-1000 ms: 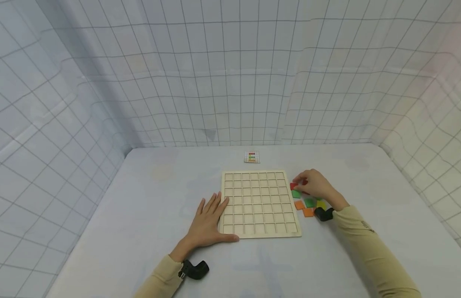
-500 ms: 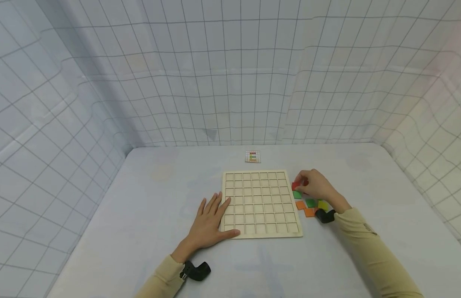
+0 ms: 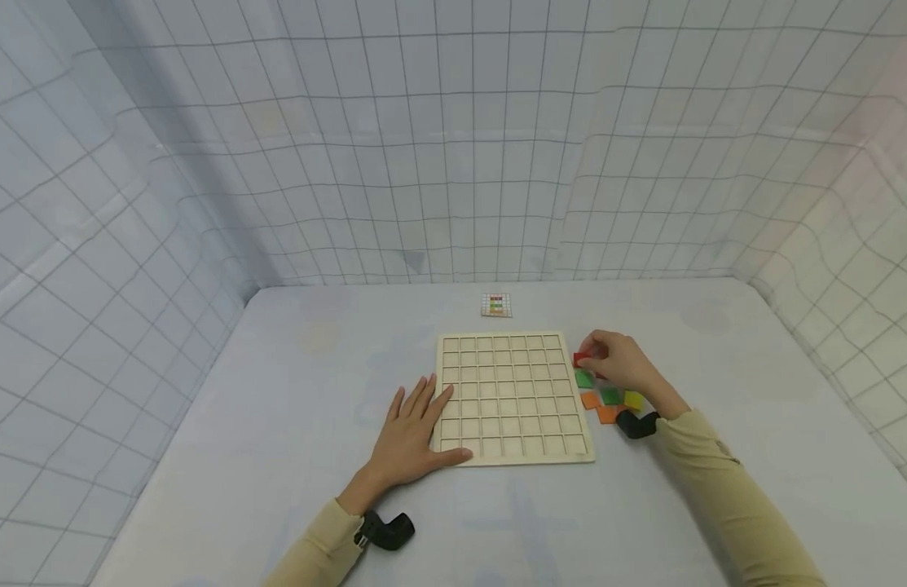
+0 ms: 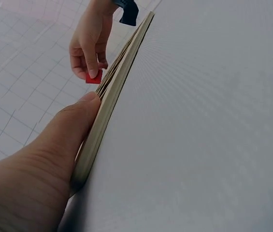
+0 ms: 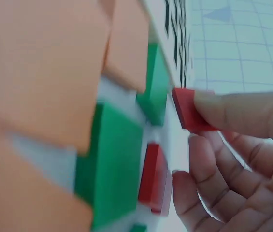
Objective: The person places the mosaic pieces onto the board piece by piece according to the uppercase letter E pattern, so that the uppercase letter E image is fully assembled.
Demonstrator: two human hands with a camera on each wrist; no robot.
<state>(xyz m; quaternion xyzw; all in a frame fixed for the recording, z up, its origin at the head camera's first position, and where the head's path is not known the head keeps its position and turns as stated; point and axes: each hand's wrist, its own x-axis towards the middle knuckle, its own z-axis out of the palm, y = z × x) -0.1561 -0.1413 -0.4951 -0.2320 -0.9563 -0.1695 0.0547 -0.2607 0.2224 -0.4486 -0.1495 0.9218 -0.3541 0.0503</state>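
Note:
My right hand [image 3: 620, 361] pinches a square red tile [image 5: 187, 108] between thumb and fingers, just off the right edge of the pale wooden grid board [image 3: 512, 399]. The tile is tilted and raised above the table in the right wrist view. A second red tile [image 5: 153, 176] lies below that hand, mostly hidden in the head view. My left hand [image 3: 407, 448] rests on the board's left side with fingers spread. Its thumb [image 4: 68, 125] lies along the near edge. The board's cells hold no tiles.
Beneath and near the right hand lie green tiles [image 3: 610, 396], orange tiles [image 3: 589, 400] and a yellow tile [image 3: 633, 400]. A small card [image 3: 496, 305] with a coloured grid pattern lies beyond the board. Grid-patterned cloth [image 3: 497, 163] hangs behind the table.
My right hand's fingertips have closed on the red tile and lifted it slightly. The left hand has stayed in place on the board.

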